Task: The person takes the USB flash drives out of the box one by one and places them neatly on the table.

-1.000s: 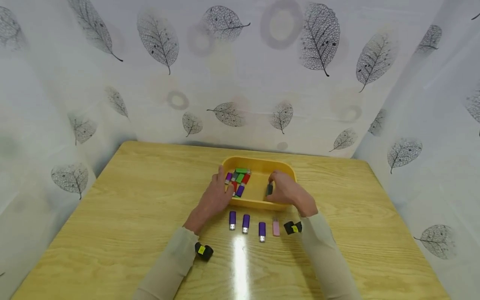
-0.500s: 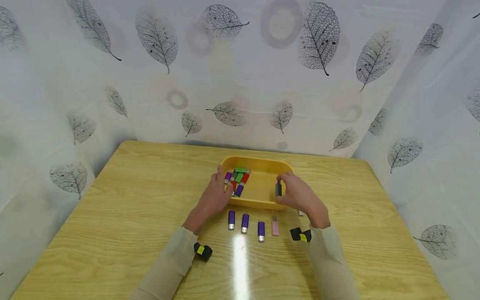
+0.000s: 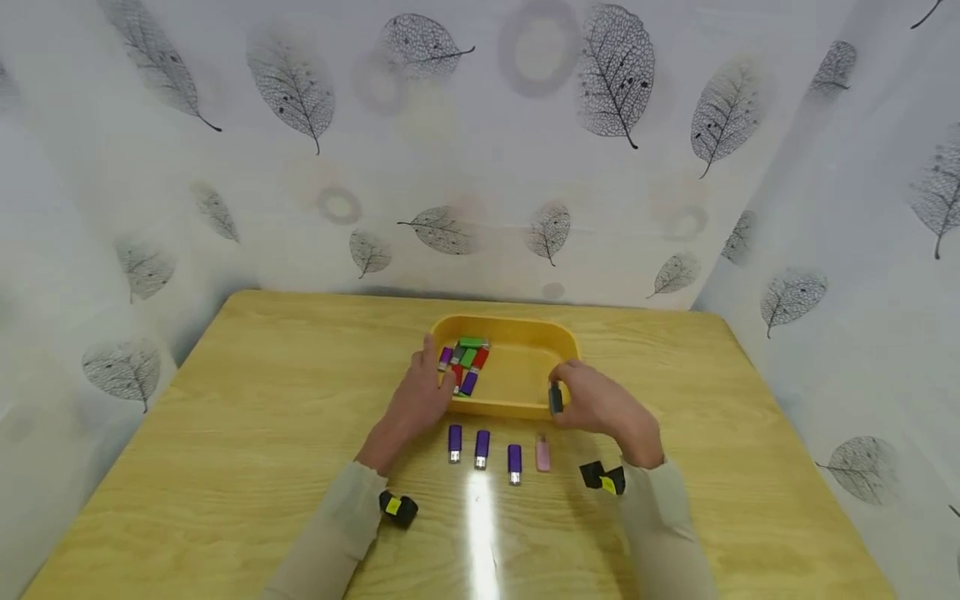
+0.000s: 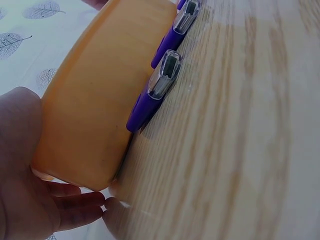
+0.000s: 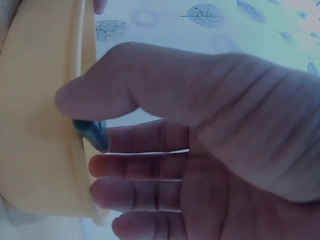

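Observation:
My left hand (image 3: 416,396) holds the near left corner of a yellow plastic tray (image 3: 501,409); in the left wrist view its fingers (image 4: 80,212) lie against the tray's end. With thumb and fingers, my right hand (image 3: 603,408) pinches a dark grey USB flash drive (image 3: 556,398) at the tray's near right end. That drive (image 5: 92,134) sits right at the rim in the right wrist view, partly hidden by the thumb. Inside the tray, several drives gather at the left, including a green drive (image 3: 472,342), a red drive (image 3: 481,358) and a purple drive (image 3: 468,383).
In front of the tray, three purple drives lie in a loose row, the middle purple drive (image 3: 482,448) among them, and a pink drive (image 3: 542,454) beside them. Black wrist-worn devices with yellow labels show at the left wrist (image 3: 397,508) and right wrist (image 3: 602,478). A leaf-patterned curtain (image 3: 480,150) hangs behind the wooden table (image 3: 315,350).
My right hand has brought the grey flash drive from inside the tray toward its near right rim. The left hand stays at the tray's corner. The head view has shifted slightly.

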Motion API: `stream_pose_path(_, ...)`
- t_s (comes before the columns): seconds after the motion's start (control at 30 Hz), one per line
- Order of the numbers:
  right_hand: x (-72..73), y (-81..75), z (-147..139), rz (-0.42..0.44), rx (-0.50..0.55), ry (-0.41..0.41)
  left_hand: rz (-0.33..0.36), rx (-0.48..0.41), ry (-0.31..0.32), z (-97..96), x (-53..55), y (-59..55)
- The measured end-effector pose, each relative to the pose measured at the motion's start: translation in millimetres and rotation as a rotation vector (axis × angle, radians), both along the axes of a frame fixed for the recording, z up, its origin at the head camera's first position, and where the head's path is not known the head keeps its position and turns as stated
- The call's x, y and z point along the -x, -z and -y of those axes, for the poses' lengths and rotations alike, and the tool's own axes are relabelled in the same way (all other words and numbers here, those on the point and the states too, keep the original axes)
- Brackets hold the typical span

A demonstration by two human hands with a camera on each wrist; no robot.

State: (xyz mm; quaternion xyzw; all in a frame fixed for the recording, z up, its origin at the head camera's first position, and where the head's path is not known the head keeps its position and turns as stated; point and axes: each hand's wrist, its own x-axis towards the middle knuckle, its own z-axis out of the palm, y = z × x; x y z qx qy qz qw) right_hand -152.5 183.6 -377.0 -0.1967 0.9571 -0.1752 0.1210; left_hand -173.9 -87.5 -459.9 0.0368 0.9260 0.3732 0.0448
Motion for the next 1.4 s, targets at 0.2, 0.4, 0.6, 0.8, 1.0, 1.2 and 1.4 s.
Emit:
stream_pose_path(0.2,1.1,2.4,0,0.025,0.057,-0.019,-0.002,-0.004,0.005,1.5,1.2,1.9)
stream_pose_path(0.4,1.4,4.4,-4,0.021,0.095,-0.038,-0.013,-0.014,0.008,0.7,1.7,2.1)
stream_pose_path(0.6,1.8,6.0,-9,-0.016,0.103,-0.028,-0.020,-0.026,0.003,0.7,2.1,2.2)
stream_pose_path(0.8,1.5,5.9,-24,-0.023,0.082,0.031,-0.003,-0.025,-0.002,0.3,0.6,2.2)
stream_pose_path(1.0,4.5,5.1,-41,0.018,0.097,0.064,-0.011,-0.022,0.003,0.0,1.3,1.0)
stream_pose_path(1.2,8.3,6.7,-49,0.097,0.117,0.106,-0.013,-0.016,0.007,-0.3,2.1,0.9)
stream_pose_path(1.4,9.7,9.7,-54,0.117,0.088,0.137,-0.007,-0.016,0.000,-0.9,2.3,2.6)
